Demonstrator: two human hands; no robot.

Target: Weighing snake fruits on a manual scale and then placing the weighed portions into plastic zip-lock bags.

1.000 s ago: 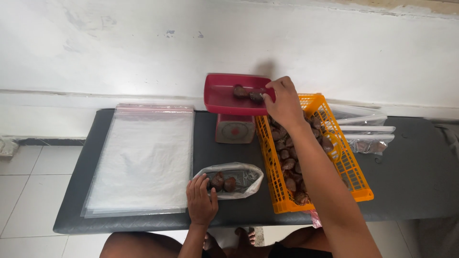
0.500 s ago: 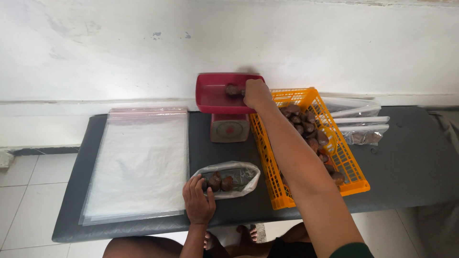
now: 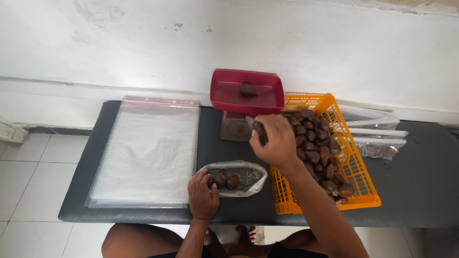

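The dark surface (image 3: pixel 420 191) carries a stack of clear bags (image 3: pixel 146 153), an orange basket (image 3: pixel 356 179) of brown fruit, and a red scale (image 3: pixel 246 98). The small bag (image 3: pixel 246 176) is thin, limp and slippery; the left hand (image 3: pixel 202 197) pinches its mouth. The right hand (image 3: pixel 276 139), above the surface, is clenched on scaly fruits (image 3: pixel 259 129): firm and light, probably best cupped.
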